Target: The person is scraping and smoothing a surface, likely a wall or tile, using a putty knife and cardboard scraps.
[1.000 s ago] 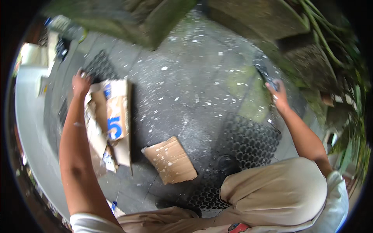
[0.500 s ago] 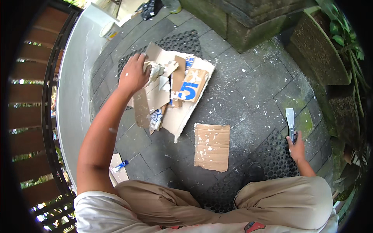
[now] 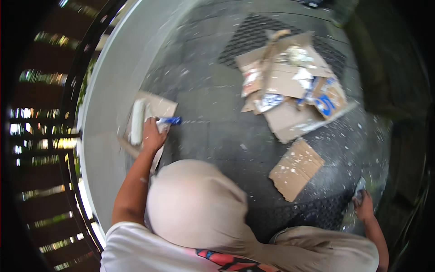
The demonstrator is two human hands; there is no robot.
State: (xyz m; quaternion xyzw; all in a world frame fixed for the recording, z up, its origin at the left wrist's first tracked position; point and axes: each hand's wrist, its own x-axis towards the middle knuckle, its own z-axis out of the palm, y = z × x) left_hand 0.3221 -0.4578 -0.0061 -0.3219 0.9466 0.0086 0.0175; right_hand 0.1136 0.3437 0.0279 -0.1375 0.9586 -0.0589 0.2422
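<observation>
My left hand reaches down over a paint roller with a white sleeve and a blue handle. The hand lies between sleeve and handle; blur hides whether its fingers grip the frame. Under the roller is a piece of cardboard on the paving. Far to the right, my right hand is closed around a putty knife, its blade pointing away from me. A loose brown cardboard piece with white paint spots lies between my hands, nearer the right.
Torn cardboard with white scraps is heaped on a black rubber mat ahead. A pale curved wall and slatted fence stand at left. Dark stonework borders the right. Paint specks dot the grey paving.
My left hand has left the cardboard heap and come back to the paint roller at the left. The view has swung left. My right hand still holds the putty knife.
</observation>
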